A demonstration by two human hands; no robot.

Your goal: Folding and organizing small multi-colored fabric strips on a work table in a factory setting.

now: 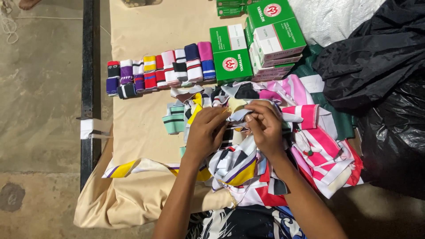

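Concrete floor (40,88) all round, with a dark metal bar (90,66) running along the left edge. On top of that, a beige cloth (141,128) spread as the work surface. Off to the right, big crumpled black bags (380,66). Mid-table, a messy pile (318,150) of striped knit strips in pink, white, black, yellow and purple. Behind it, stacked green boxes (274,26), and left of those a neat row of folds (159,71), sorted by colour, side by side.

Now the hands: left hand (206,130) and right hand (265,126) close together right over the pile, fingers narrow, both pinching one pale strip (237,116) between thumb and fingertips. Looks like the picking-out-and-straightening bit, judging by the grip. Strip sitting at the top of the pile, lifted a touch, ends tucked among its neighbours.
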